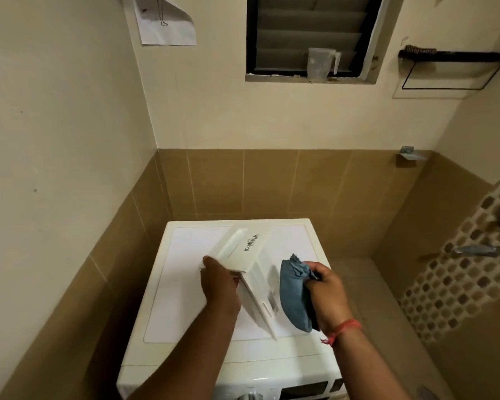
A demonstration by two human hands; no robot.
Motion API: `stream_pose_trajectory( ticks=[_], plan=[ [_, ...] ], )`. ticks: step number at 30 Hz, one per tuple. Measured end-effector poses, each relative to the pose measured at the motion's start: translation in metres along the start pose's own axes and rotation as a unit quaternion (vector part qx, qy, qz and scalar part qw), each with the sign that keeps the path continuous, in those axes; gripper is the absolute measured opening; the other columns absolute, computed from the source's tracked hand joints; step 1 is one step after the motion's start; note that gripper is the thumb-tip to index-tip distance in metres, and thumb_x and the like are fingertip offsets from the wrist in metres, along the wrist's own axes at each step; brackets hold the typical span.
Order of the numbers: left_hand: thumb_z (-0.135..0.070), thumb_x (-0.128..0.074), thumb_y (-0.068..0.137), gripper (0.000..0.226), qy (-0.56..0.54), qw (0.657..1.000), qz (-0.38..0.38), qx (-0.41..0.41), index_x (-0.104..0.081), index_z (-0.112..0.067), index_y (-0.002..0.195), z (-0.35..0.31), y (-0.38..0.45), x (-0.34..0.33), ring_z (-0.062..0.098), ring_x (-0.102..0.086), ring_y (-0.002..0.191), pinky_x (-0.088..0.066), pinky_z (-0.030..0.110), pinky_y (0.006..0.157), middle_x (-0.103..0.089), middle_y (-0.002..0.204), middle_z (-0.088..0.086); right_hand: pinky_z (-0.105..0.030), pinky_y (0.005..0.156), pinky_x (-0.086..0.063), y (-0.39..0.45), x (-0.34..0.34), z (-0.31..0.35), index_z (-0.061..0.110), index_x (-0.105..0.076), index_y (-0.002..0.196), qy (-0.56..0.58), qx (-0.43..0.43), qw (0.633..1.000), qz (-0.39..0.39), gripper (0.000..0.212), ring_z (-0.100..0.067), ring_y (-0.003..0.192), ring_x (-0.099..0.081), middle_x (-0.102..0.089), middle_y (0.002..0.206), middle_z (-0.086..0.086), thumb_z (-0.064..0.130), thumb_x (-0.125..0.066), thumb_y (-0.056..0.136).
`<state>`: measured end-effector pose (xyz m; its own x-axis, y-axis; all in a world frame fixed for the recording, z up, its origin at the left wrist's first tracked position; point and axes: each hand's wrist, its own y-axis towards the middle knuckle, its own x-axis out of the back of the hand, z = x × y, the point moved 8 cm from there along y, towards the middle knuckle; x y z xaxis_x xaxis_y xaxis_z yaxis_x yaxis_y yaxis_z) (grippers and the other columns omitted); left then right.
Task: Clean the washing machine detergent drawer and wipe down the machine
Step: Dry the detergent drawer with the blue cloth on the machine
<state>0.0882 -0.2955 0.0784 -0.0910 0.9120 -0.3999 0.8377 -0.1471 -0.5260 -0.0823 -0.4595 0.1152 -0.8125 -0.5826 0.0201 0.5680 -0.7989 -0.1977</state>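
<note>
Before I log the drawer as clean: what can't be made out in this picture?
- Inside of the white plastic detergent drawer, head view: it is tilted edge-on, and the left hand and folded blue cloth cover parts of it.
- Right hand: its fingertips are buried in the cloth.
- White washing machine front: cut off by the bottom edge, so the drawer slot is unseen.

At frame centre, the white detergent drawer (250,272) tilts above the white washing machine (185,284), a blue cloth (293,295) touching its right side.
</note>
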Motion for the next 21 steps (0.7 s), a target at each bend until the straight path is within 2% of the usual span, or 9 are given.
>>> stream_pose_trajectory(
  ticks=[1, 4, 6, 8, 11, 13, 16, 18, 21],
  plan=[
    [-0.039, -0.032, 0.105, 0.043, -0.035, 0.999, -0.009, 0.027, -0.047, -0.013, 0.136, 0.007, 0.0, 0.007, 0.027, -0.063, 0.092, -0.053, 0.043, 0.086, -0.061, 0.115, 0.013, -0.032, 0.068, -0.055, -0.002, -0.004, -0.008, 0.017, -0.074, 0.088, 0.027, -0.018, 0.999, 0.006, 0.044, -0.024, 0.079, -0.069, -0.074, 0.088, -0.009, -0.012, -0.042, 0.084],
    [-0.031, -0.029, 0.104, 0.046, -0.087, 0.993, -0.031, 0.079, -0.04, -0.006, 0.142, 0.029, 0.001, 0.033, 0.038, -0.056, 0.108, -0.051, 0.05, 0.095, -0.052, 0.129, 0.022, -0.037, 0.072, -0.056, -0.005, -0.011, -0.033, 0.008, -0.073, 0.092, 0.121, -0.092, 0.988, 0.003, 0.044, -0.033, 0.081, -0.067, -0.072, 0.093, -0.02, -0.017, -0.038, 0.083],
    [-0.025, -0.03, 0.103, 0.044, -0.111, 0.988, -0.045, 0.1, -0.04, -0.004, 0.14, 0.041, 0.001, 0.048, 0.04, -0.055, 0.108, -0.052, 0.052, 0.094, -0.051, 0.129, 0.024, -0.035, 0.066, -0.057, -0.008, -0.017, -0.045, 0.001, -0.069, 0.098, 0.173, -0.135, 0.976, 0.005, 0.042, -0.034, 0.082, -0.068, -0.071, 0.095, -0.022, -0.019, -0.036, 0.084],
    [-0.022, -0.035, 0.101, 0.043, -0.131, 0.983, -0.058, 0.117, -0.041, -0.004, 0.139, 0.051, 0.001, 0.06, 0.038, -0.056, 0.098, -0.054, 0.052, 0.089, -0.049, 0.127, 0.023, -0.033, 0.063, -0.057, -0.012, -0.022, -0.053, -0.003, -0.066, 0.103, 0.205, -0.17, 0.964, 0.009, 0.04, -0.034, 0.082, -0.068, -0.07, 0.095, -0.023, -0.02, -0.035, 0.084],
    [-0.02, -0.043, 0.098, 0.041, -0.135, 0.977, -0.063, 0.153, -0.043, -0.005, 0.136, 0.066, 0.003, 0.076, 0.034, -0.05, 0.085, -0.055, 0.05, 0.079, -0.048, 0.113, 0.019, -0.032, 0.065, -0.056, -0.016, -0.028, -0.061, -0.005, -0.064, 0.106, 0.222, -0.201, 0.954, 0.015, 0.042, -0.034, 0.081, -0.068, -0.07, 0.094, -0.023, -0.022, -0.033, 0.084],
    [-0.021, -0.047, 0.098, 0.034, -0.105, 0.975, -0.057, 0.186, -0.046, -0.006, 0.128, 0.076, 0.004, 0.087, 0.035, -0.05, 0.086, -0.054, 0.05, 0.073, -0.046, 0.103, 0.018, -0.033, 0.066, -0.056, -0.018, -0.031, -0.066, -0.005, -0.064, 0.108, 0.221, -0.21, 0.952, 0.021, 0.042, -0.034, 0.082, -0.068, -0.069, 0.096, -0.024, -0.021, -0.033, 0.084],
    [-0.026, -0.052, 0.098, 0.025, -0.053, 0.966, -0.052, 0.249, -0.049, -0.004, 0.109, 0.089, 0.0, 0.104, 0.039, -0.052, 0.09, -0.057, 0.055, 0.063, -0.049, 0.102, 0.021, -0.032, 0.064, -0.056, -0.021, -0.034, -0.072, -0.005, -0.063, 0.11, 0.211, -0.219, 0.952, 0.031, 0.041, -0.035, 0.085, -0.068, -0.069, 0.098, -0.025, -0.019, -0.034, 0.085],
    [-0.035, -0.05, 0.099, 0.033, -0.025, 0.957, -0.051, 0.283, -0.049, -0.002, 0.106, 0.097, -0.004, 0.112, 0.042, -0.055, 0.093, -0.057, 0.057, 0.061, -0.051, 0.104, 0.022, -0.033, 0.065, -0.056, -0.023, -0.035, -0.077, -0.004, -0.063, 0.111, 0.207, -0.225, 0.951, 0.039, 0.04, -0.037, 0.088, -0.067, -0.069, 0.103, -0.027, -0.018, -0.035, 0.086],
    [-0.059, -0.04, 0.098, 0.065, 0.039, 0.948, -0.02, 0.314, -0.053, 0.004, 0.109, 0.106, -0.011, 0.123, 0.043, -0.062, 0.088, -0.058, 0.058, 0.064, -0.058, 0.094, 0.023, -0.033, 0.065, -0.056, -0.027, -0.036, -0.084, -0.002, -0.063, 0.112, 0.212, -0.231, 0.948, 0.047, 0.041, -0.037, 0.091, -0.067, -0.068, 0.105, -0.026, -0.018, -0.036, 0.086]
  ],
)
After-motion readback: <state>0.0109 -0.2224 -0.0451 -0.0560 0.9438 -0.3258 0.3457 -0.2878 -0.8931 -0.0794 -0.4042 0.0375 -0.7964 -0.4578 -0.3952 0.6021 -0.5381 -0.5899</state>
